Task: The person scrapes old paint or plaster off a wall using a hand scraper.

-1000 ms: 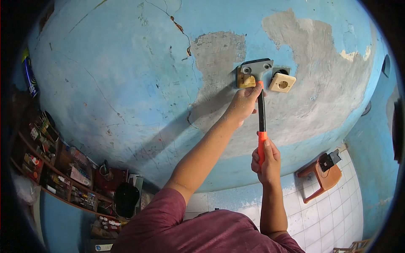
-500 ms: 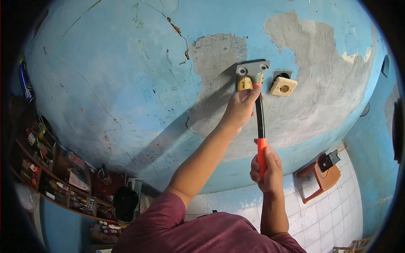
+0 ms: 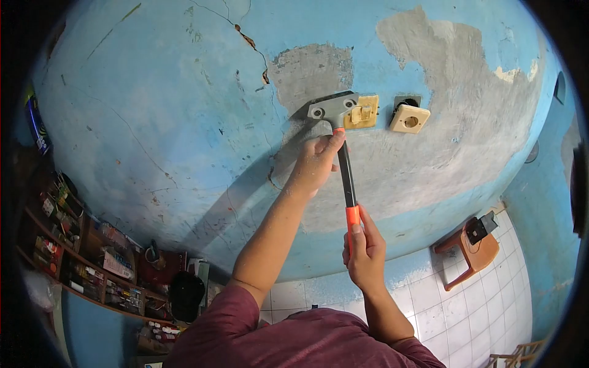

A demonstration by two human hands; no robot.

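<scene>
A long-handled scraper (image 3: 348, 178) with a wide grey head and an orange grip is in both my hands. My left hand (image 3: 315, 161) is closed round its neck, just under the head. Lower down, my right hand (image 3: 365, 250) wraps the orange grip. The scraper's head lies close over the blue wall (image 3: 184, 116), at the lower edge of a grey bare patch (image 3: 313, 70). Just right of the head is a yellowed light switch (image 3: 362, 114), partly overlapped by it. Farther right, a cream socket (image 3: 410, 119) hangs tilted out of its wall box.
A crack (image 3: 246, 39) runs down the upper wall. At lower left stands a wooden shelf (image 3: 92, 279) crowded with bottles and small goods. An orange plastic stool (image 3: 469, 260) holding a black device (image 3: 480, 228) stands on white floor tiles (image 3: 448, 319) at right.
The scraper has moved left along the wall, both hands with it. Its head has tilted and now uncovers more of the light switch.
</scene>
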